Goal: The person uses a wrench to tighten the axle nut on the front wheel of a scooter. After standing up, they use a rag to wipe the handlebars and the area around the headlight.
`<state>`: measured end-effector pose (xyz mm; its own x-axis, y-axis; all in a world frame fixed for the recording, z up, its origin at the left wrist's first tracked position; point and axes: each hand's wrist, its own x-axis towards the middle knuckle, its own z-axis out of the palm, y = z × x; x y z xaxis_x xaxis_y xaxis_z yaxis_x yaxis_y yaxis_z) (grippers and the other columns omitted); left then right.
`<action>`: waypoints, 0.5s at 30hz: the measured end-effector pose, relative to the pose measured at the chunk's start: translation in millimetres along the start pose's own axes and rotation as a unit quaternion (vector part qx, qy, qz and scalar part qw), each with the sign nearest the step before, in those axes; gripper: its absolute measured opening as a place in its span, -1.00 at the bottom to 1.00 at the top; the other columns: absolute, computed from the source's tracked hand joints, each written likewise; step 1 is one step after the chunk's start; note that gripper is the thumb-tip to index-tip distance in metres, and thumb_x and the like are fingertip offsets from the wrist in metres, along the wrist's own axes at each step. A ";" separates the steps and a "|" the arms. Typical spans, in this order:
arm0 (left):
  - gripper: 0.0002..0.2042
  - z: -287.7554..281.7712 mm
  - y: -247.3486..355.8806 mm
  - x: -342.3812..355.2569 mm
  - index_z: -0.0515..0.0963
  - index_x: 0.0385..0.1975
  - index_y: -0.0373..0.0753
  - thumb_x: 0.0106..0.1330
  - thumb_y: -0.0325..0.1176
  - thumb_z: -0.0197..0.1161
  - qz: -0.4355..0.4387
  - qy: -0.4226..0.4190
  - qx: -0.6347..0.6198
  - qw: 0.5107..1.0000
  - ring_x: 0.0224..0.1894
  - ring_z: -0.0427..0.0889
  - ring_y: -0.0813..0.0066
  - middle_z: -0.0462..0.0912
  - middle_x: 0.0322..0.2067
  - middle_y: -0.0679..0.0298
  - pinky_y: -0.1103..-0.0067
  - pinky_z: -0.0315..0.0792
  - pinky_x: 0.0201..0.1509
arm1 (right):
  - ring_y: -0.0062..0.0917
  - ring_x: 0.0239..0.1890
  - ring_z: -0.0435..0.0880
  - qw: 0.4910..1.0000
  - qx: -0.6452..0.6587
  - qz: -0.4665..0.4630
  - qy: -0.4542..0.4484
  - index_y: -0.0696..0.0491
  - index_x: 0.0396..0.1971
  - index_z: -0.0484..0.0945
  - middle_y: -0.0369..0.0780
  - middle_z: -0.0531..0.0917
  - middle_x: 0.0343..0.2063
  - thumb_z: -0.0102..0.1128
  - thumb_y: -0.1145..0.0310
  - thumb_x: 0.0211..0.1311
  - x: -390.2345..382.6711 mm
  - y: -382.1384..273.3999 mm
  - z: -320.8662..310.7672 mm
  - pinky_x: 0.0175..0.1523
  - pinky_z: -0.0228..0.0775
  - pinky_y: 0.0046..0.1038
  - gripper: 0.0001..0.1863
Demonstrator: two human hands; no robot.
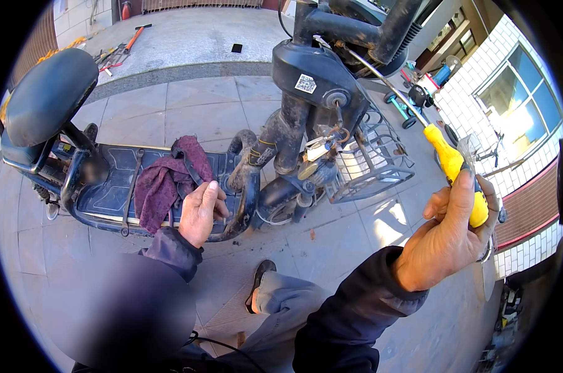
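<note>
An electric scooter (288,118) stands on the paved ground in front of me, its black seat (48,96) at the left and its steering column at the centre. My right hand (452,233) grips a yellow-handled screwdriver (452,165) whose long shaft points up and left toward the scooter's head. My left hand (200,211) rests at the edge of the footboard (116,183), fingers curled on a strap beside a crumpled maroon rag (163,183). A key with a tag hangs at the column.
A wire basket (372,158) is mounted at the scooter's front. My foot (260,283) is on the paving below the frame. Hand tools (123,50) lie on the raised slab at the back left. A small wheeled machine (412,102) stands at the back right by a tiled wall.
</note>
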<state>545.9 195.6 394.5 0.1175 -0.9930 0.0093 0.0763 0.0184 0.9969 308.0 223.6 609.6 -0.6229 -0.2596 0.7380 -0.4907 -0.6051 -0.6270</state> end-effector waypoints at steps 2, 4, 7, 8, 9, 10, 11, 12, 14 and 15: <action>-0.57 -1.5 -2.3 0.6 0.46 -0.39 -0.35 0.53 -0.09 -0.14 0.004 -0.002 -0.004 1.000 -0.60 0.47 0.62 0.54 -0.64 0.26 0.66 0.39 -0.48 | -0.73 -0.71 0.39 1.000 0.018 0.003 -0.009 0.18 -0.17 0.47 -0.08 0.69 -0.32 0.34 0.42 0.16 -0.5 0.8 0.2 -0.56 0.25 -0.71 -0.71; -0.58 -2.0 -0.9 0.6 0.46 -0.39 -0.35 0.53 -0.10 -0.14 0.003 -0.005 -0.006 1.000 -0.60 0.47 0.63 0.54 -0.64 0.26 0.66 0.39 -0.48 | -0.72 -0.71 0.39 1.000 0.017 0.003 -0.006 0.18 -0.17 0.46 -0.08 0.69 -0.32 0.34 0.43 0.17 -0.7 1.2 -0.5 -0.56 0.25 -0.71 -0.70; -0.58 -3.0 -2.7 0.4 0.46 -0.39 -0.34 0.53 -0.10 -0.14 0.011 -0.008 -0.004 1.000 -0.60 0.46 0.63 0.54 -0.64 0.27 0.66 0.39 -0.48 | -0.72 -0.71 0.40 1.000 0.017 0.007 -0.002 0.18 -0.16 0.46 -0.08 0.68 -0.32 0.34 0.43 0.16 0.3 2.6 -0.3 -0.56 0.26 -0.71 -0.69; -0.58 -2.9 -3.6 0.3 0.46 -0.40 -0.34 0.53 -0.10 -0.14 0.015 -0.008 -0.004 1.000 -0.60 0.46 0.63 0.54 -0.64 0.27 0.66 0.39 -0.47 | -0.72 -0.71 0.40 1.000 0.018 0.009 -0.001 0.18 -0.16 0.46 -0.07 0.68 -0.31 0.35 0.44 0.15 0.8 3.2 -0.1 -0.56 0.26 -0.71 -0.69; -0.58 -3.5 -3.4 0.2 0.46 -0.40 -0.34 0.53 -0.10 -0.14 0.013 -0.007 -0.002 1.000 -0.60 0.46 0.63 0.54 -0.64 0.27 0.66 0.39 -0.47 | -0.72 -0.71 0.40 1.000 0.017 0.009 -0.002 0.18 -0.16 0.46 -0.07 0.68 -0.31 0.35 0.44 0.15 0.6 3.7 0.9 -0.56 0.26 -0.71 -0.69; -0.58 -3.8 -3.2 0.1 0.46 -0.40 -0.34 0.53 -0.10 -0.14 0.011 -0.006 -0.001 1.000 -0.60 0.46 0.63 0.54 -0.65 0.27 0.66 0.39 -0.47 | -0.72 -0.71 0.40 1.000 0.016 0.009 -0.003 0.18 -0.16 0.46 -0.07 0.68 -0.30 0.35 0.44 0.15 0.4 4.2 1.7 -0.56 0.27 -0.71 -0.68; -0.58 -4.1 -3.1 0.0 0.46 -0.40 -0.34 0.53 -0.11 -0.14 0.009 -0.005 0.000 1.000 -0.60 0.45 0.63 0.54 -0.65 0.27 0.66 0.39 -0.47 | -0.72 -0.71 0.40 1.000 0.015 0.009 -0.004 0.17 -0.16 0.46 -0.07 0.68 -0.30 0.36 0.44 0.14 0.3 4.3 2.3 -0.56 0.27 -0.71 -0.68; -0.58 -4.3 -3.5 0.1 0.46 -0.40 -0.34 0.53 -0.11 -0.14 0.008 -0.005 0.003 1.000 -0.60 0.45 0.63 0.54 -0.65 0.27 0.66 0.39 -0.47 | -0.72 -0.71 0.40 1.000 0.011 0.009 -0.004 0.17 -0.16 0.46 -0.07 0.68 -0.29 0.36 0.44 0.15 0.1 3.9 2.8 -0.56 0.27 -0.71 -0.68; -0.58 -4.4 -3.8 0.6 0.46 -0.40 -0.34 0.52 -0.10 -0.14 0.007 -0.005 0.010 1.000 -0.60 0.46 0.63 0.54 -0.65 0.27 0.66 0.39 -0.47 | -0.72 -0.71 0.40 1.000 0.003 0.011 -0.003 0.16 -0.16 0.46 -0.07 0.68 -0.29 0.36 0.45 0.15 -0.6 2.7 2.5 -0.56 0.28 -0.72 -0.69; -0.58 -4.0 -3.1 0.4 0.46 -0.39 -0.34 0.53 -0.10 -0.14 0.006 -0.004 0.008 1.000 -0.60 0.46 0.63 0.54 -0.65 0.27 0.66 0.39 -0.47 | -0.72 -0.71 0.40 1.000 0.003 0.010 -0.003 0.16 -0.16 0.46 -0.07 0.68 -0.29 0.35 0.45 0.15 -0.9 2.7 1.6 -0.56 0.28 -0.72 -0.69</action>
<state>549.6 195.6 391.1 0.1113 -0.9935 0.0225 0.0594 0.0292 0.9978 308.2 221.0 607.6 -0.6288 -0.2773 0.7264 -0.4739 -0.6039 -0.6408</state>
